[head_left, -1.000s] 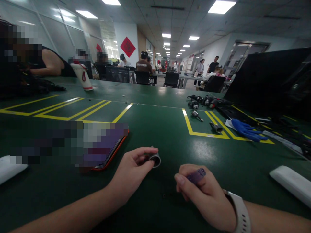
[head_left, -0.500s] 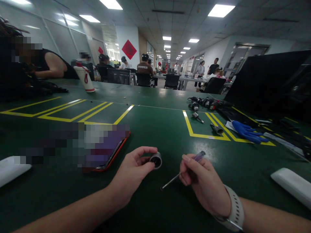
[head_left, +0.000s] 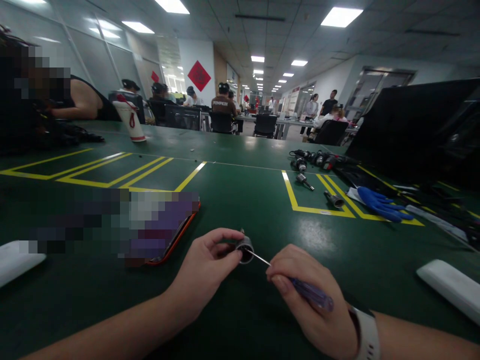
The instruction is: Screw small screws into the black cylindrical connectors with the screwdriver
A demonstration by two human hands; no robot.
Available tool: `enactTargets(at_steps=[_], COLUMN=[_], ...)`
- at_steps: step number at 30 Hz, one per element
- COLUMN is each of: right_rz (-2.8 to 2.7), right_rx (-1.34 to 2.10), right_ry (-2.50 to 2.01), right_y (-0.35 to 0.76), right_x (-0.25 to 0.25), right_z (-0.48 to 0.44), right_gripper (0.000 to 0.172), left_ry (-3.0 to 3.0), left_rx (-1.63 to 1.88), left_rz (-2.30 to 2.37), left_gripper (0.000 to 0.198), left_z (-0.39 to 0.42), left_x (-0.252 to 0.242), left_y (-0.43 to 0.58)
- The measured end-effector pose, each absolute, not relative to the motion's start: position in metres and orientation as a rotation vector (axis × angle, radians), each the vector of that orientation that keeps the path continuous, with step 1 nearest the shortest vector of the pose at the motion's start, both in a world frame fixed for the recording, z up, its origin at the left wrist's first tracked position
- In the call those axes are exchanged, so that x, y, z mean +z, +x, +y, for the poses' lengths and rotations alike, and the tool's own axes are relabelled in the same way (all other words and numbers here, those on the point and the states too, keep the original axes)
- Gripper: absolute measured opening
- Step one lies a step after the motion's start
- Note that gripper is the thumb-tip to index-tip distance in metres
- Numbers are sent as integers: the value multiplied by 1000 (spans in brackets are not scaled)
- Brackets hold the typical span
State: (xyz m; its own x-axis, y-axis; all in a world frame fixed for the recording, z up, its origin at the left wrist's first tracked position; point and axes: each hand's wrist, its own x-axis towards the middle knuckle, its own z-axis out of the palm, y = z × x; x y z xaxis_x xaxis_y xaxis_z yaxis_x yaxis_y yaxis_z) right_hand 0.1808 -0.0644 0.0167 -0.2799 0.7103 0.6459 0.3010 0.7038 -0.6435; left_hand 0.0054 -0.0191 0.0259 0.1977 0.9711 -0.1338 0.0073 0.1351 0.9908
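My left hand [head_left: 204,267] pinches a small round metal part [head_left: 245,248] between thumb and fingers, just above the green table [head_left: 243,200]. My right hand [head_left: 305,295] grips a thin screwdriver [head_left: 300,287] with a purple handle. Its metal shaft points up and left, and the tip sits in the open end of the round part. A white watch [head_left: 367,332] is on my right wrist.
A phone in an orange case [head_left: 170,240] lies left of my hands. Several dark tool parts [head_left: 313,160] and a blue glove [head_left: 382,204] lie at the right by yellow floor-tape lines. White objects [head_left: 448,287] sit at both table edges. A white cup [head_left: 129,120] and seated people are far left.
My right hand has turned the screwdriver round, so the tip that pointed down and left now points up into the round part. My left hand has stayed in place.
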Motion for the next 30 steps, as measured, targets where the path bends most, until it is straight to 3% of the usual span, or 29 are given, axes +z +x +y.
enactTargets(at_steps=[22,30], right_rz=[-2067,-1728], right_rx=[228,607], right_ry=[-761,-802], right_y=[177,186], right_x=[20,27], right_z=[-67,-60], right_gripper=[15,17], left_ry=[1443,1190], left_rx=[1119,949], left_rz=[1100,966], left_gripper=[12,39], left_z=[-18,-15], left_x=[23,35], left_y=[9,4])
